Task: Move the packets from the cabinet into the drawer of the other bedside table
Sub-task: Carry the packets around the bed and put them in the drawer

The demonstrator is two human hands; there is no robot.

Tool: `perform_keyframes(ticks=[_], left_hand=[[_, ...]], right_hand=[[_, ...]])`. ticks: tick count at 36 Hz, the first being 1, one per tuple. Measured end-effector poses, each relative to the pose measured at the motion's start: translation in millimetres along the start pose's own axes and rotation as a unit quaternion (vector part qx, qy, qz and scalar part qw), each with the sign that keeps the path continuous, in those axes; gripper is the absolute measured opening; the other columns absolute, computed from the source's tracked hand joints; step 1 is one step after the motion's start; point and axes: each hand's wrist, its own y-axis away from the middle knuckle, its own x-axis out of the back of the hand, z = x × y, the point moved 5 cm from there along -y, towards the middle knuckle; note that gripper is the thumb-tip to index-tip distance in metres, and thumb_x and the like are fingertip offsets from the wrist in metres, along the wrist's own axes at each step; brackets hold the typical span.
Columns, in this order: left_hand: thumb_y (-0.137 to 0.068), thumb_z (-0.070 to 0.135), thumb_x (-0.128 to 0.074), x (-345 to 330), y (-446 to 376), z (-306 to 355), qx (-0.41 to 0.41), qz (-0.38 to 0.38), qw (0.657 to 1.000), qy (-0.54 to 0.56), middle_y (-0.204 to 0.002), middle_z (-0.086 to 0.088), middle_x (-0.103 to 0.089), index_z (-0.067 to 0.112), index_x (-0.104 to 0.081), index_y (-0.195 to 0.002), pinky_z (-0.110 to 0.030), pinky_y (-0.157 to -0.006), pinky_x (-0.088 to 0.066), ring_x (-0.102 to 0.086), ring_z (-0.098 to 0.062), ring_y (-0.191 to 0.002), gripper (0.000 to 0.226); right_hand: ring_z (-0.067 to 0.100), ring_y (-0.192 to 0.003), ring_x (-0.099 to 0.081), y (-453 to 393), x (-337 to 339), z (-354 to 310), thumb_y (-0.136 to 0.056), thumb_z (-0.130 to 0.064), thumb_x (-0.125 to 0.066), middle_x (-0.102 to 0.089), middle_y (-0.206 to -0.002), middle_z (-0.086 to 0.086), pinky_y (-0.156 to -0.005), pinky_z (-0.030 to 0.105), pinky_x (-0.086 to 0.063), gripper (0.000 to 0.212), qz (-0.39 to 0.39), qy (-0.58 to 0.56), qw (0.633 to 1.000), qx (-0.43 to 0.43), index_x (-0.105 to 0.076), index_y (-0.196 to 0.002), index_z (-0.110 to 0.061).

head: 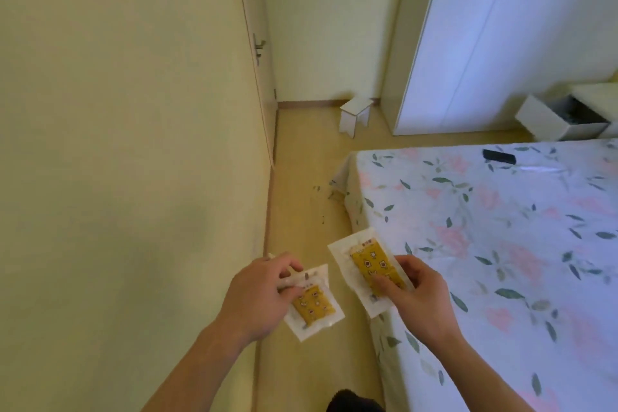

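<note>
Two packets in hand, one to each grip. Item one: my left hand (257, 294) pinches the left packet (312, 303) by its upper edge, thumb and fingertips curled over the clear border, the rest of it hanging below and to the right of my knuckles. Item two: my right hand (421, 298) holds the right packet (366, 264) from its lower right side, thumb laid across the yellow face, fingers wrapped beneath. Both packets: clear plastic with a white margin, a flat yellow-brown contents panel printed with small pale figures; print too blurred to read. They are apart from each other, carried in the air above the floor (301, 211), the right one just beside the near corner of the bed (485, 244). Bed: flowered sheet, pink blooms and green leaves, with a dark flat object (499, 156) lying near its far edge. Left: plain wall (117, 144), then a door (262, 60) with a lever handle. Far end: small white stool (355, 114) on the floor, tall white wardrobe (495, 37) beside it. Far right, past the bed: white bedside table (595, 94) with its drawer (558, 119) pulled open, dark contents inside, not identifiable.
</note>
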Motion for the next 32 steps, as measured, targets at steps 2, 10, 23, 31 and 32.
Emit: perform_keyframes(ticks=[2, 10, 23, 31, 32], left_hand=[[-0.087, 0.043, -0.072, 7, -30, 6, -0.029, -0.006, 1.0, 0.005, -0.086, 0.019, -0.06, 0.046, -0.058, -0.101, -0.018, -0.064, -0.041, -0.056, -0.001, -0.08, 0.019], [-0.086, 0.047, -0.073, 22, -158, 23, -0.108, -0.029, 0.994, -0.003, -0.091, 0.019, -0.064, 0.047, -0.058, -0.106, -0.022, -0.064, -0.051, -0.061, -0.001, -0.078, 0.025], [-0.085, 0.04, -0.076, 65, -394, 21, -0.1, -0.024, 0.995, 0.004, -0.088, 0.02, -0.06, 0.046, -0.06, -0.102, -0.023, -0.068, -0.052, -0.058, 0.001, -0.081, 0.024], [-0.085, 0.035, -0.077, 109, -533, 10, -0.104, 0.027, 0.994, 0.038, -0.086, 0.021, -0.065, 0.045, -0.061, -0.101, -0.027, -0.065, -0.055, -0.063, -0.001, -0.08, 0.024], [-0.086, 0.034, -0.077, 114, -552, 7, -0.105, 0.031, 0.993, 0.045, -0.085, 0.021, -0.066, 0.044, -0.061, -0.1, -0.029, -0.065, -0.056, -0.064, -0.001, -0.079, 0.024]], right_hand=[[0.003, -0.078, -0.072, -11, 10, -1, -0.086, -0.023, -0.081, -0.077, -0.086, -0.013, -0.066, 0.017, -0.054, 0.015, 0.032, -0.008, 0.999, -0.013, -0.074, -0.098, -0.027], [0.001, -0.069, -0.069, -91, 27, 4, -0.085, -0.028, -0.081, -0.077, -0.083, -0.013, -0.059, 0.019, -0.045, 0.014, 0.126, -0.023, 0.99, -0.051, -0.073, -0.097, -0.03], [0.002, -0.067, -0.069, -333, 11, -29, -0.087, -0.024, -0.079, -0.077, -0.078, -0.009, -0.057, 0.014, -0.046, 0.009, 0.09, 0.004, 0.994, -0.055, -0.073, -0.093, -0.026], [0.005, -0.066, -0.068, -482, -4, -74, -0.087, -0.028, -0.079, -0.074, -0.078, -0.014, -0.055, 0.017, -0.049, 0.009, 0.078, 0.035, 0.995, -0.04, -0.071, -0.092, -0.031], [0.007, -0.064, -0.068, -498, -8, -76, -0.087, -0.029, -0.078, -0.074, -0.078, -0.011, -0.055, 0.02, -0.051, 0.009, 0.079, 0.038, 0.995, -0.044, -0.072, -0.092, -0.031]])
